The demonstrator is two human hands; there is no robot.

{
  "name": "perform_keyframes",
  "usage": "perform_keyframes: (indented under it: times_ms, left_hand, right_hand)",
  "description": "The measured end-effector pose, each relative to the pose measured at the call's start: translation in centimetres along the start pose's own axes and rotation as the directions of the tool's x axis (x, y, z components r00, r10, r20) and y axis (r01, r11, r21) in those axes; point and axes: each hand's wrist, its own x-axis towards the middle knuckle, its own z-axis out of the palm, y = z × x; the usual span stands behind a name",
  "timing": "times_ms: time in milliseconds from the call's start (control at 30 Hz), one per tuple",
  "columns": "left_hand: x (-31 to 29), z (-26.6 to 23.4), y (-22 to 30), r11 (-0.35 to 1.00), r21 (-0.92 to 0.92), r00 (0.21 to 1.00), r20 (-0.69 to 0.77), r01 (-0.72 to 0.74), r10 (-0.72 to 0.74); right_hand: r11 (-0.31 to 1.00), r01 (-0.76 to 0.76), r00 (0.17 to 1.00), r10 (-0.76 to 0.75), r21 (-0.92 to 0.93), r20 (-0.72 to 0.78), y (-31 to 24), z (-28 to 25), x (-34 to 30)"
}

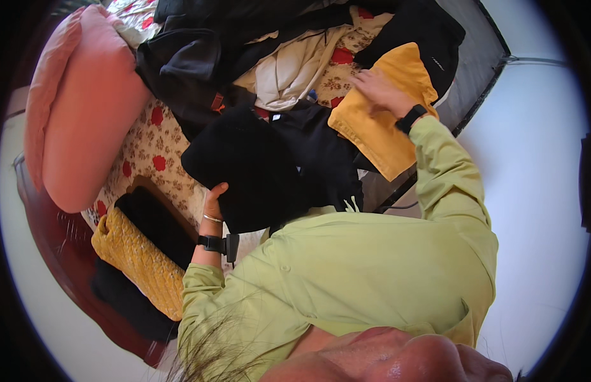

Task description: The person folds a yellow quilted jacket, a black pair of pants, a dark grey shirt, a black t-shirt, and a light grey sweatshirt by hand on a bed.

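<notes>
My left hand [215, 198] grips the lower left edge of a folded black garment [251, 162], its thumb on top and its other fingers hidden underneath. On the right, a folded yellow garment [372, 127] lies partly over black clothing. My right hand [381, 90] rests on its upper part, fingers stretched out and fairly flat. Between the two hands spreads another dark garment [324, 149], partly covered by the black one.
A pink cushion [94, 108] stands at the left on the flowered bedsheet [156, 137]. Below it lies a rolled yellow patterned cloth [133, 261] beside dark cloths. Loose dark clothes [187, 60] and a cream garment [289, 73] fill the far side. A black-edged frame [493, 76] borders the right.
</notes>
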Motion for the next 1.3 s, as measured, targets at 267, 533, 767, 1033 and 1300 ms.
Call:
perform_keyframes:
  times_ms: [267,533,767,1033,1300]
  left_hand:
    - [-4.2,-3.8,-2.1,0.996,-0.088,0.987,-0.16,-0.003,-0.011]
    - [-7.8,-5.6,-2.5,0.981,-0.187,0.971,-0.238,-0.048,0.002]
    - [-9.9,-8.0,-3.7,0.986,-0.123,0.965,-0.249,-0.112,0.079]
    - [-12.6,-9.1,-4.5,0.978,-0.086,0.96,-0.222,-0.192,0.169]
    - [-12.8,-10.6,-4.1,0.972,-0.194,0.977,-0.19,-0.13,0.093]
  right_hand:
    - [0.94,0.033,0.966,0.057,-0.339,0.251,1.2,0.4,0.7]
    - [0.958,0.14,0.986,-0.113,-0.249,0.12,2.2,1.1,0.3]
    - [0.918,0.032,0.993,0.014,-0.394,0.114,0.9,1.1,-0.5]
    - [0.896,-0.244,0.916,0.339,-0.372,0.215,-1.2,-2.9,-3.4]
    - [0.688,-0.604,0.793,0.569,0.402,0.218,3.3,-17.8,-12.5]
